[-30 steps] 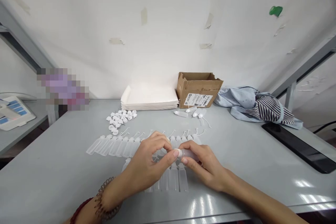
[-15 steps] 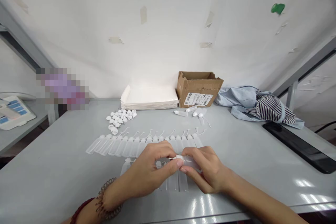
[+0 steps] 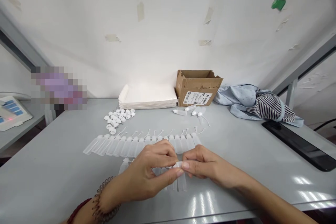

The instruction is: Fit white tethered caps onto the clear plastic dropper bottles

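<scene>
My left hand [image 3: 151, 175] and my right hand [image 3: 203, 164] meet fingertip to fingertip just above the grey table [image 3: 236, 154]. Between them they pinch a small translucent plastic bottle [image 3: 179, 164] with a white tip; most of it is hidden by my fingers. Under my hands lies a short row of the same bottles [image 3: 173, 180]. A longer row of bottles [image 3: 139, 143] lies side by side just beyond, each with a thin white tail. A heap of small white caps [image 3: 118, 118] sits further back on the left.
A stack of white sheets [image 3: 148, 97] and an open cardboard box [image 3: 198, 86] stand at the wall, with a few loose bottles [image 3: 191, 112] before the box. Crumpled cloth [image 3: 258, 105] and a black flat device [image 3: 299, 143] lie at the right.
Both hands have drawn slightly toward me and lower, still pinching the bottle. My right fingers have closed further round it, so less of it shows.
</scene>
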`<act>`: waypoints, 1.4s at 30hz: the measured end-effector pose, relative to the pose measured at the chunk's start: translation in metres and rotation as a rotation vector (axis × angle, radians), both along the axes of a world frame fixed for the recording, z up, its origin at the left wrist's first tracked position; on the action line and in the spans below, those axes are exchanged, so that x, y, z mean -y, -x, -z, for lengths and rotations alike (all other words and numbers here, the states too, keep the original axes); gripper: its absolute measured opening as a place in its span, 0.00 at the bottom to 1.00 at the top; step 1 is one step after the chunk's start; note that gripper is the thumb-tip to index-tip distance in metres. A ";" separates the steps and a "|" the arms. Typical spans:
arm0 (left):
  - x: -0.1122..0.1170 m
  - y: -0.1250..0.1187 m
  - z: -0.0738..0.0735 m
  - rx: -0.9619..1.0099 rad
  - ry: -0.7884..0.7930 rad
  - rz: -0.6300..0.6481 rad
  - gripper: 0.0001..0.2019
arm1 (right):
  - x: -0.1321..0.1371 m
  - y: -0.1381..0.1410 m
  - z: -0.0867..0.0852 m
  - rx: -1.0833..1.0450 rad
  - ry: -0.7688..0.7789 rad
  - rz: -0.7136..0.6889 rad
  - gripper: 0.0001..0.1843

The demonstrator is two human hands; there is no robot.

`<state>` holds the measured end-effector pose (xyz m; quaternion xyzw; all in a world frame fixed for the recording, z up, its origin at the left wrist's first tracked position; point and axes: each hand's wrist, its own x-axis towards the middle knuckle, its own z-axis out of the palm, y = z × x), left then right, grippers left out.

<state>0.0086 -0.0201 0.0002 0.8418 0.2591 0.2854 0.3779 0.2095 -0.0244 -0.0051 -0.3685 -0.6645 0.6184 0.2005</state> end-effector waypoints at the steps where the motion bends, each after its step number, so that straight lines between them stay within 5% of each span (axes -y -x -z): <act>1: 0.000 0.000 0.000 0.000 -0.006 0.008 0.10 | -0.001 0.000 0.002 -0.038 0.074 -0.018 0.22; 5: 0.001 -0.001 0.003 0.012 -0.054 0.009 0.09 | -0.007 -0.004 0.013 -0.158 0.290 -0.090 0.21; 8: -0.001 -0.001 0.006 0.039 -0.095 -0.039 0.09 | -0.021 -0.014 0.015 -0.112 0.280 -0.038 0.25; 13: -0.006 0.005 0.007 0.085 -0.028 -0.194 0.09 | -0.048 -0.040 0.013 -0.036 -0.013 0.310 0.26; 18: -0.011 0.012 0.001 0.049 0.077 -0.466 0.10 | -0.064 -0.046 0.020 0.138 -0.325 0.483 0.23; 23: -0.026 0.032 -0.005 0.069 0.120 -0.689 0.13 | -0.088 -0.035 0.030 0.453 -0.646 0.497 0.18; 28: -0.050 0.076 -0.007 0.103 0.020 -0.973 0.12 | -0.116 -0.024 0.035 0.695 -0.890 0.407 0.14; 31: -0.063 0.105 -0.004 -0.124 -0.070 -1.084 0.15 | -0.126 -0.019 0.038 0.766 -1.026 0.364 0.13; 35: -0.073 0.125 0.005 -0.377 -0.175 -1.073 0.14 | -0.129 -0.027 0.039 0.799 -1.187 0.384 0.13; 42: -0.092 0.124 0.033 -0.531 -0.195 -0.987 0.18 | -0.111 -0.063 0.025 0.778 -1.296 0.544 0.12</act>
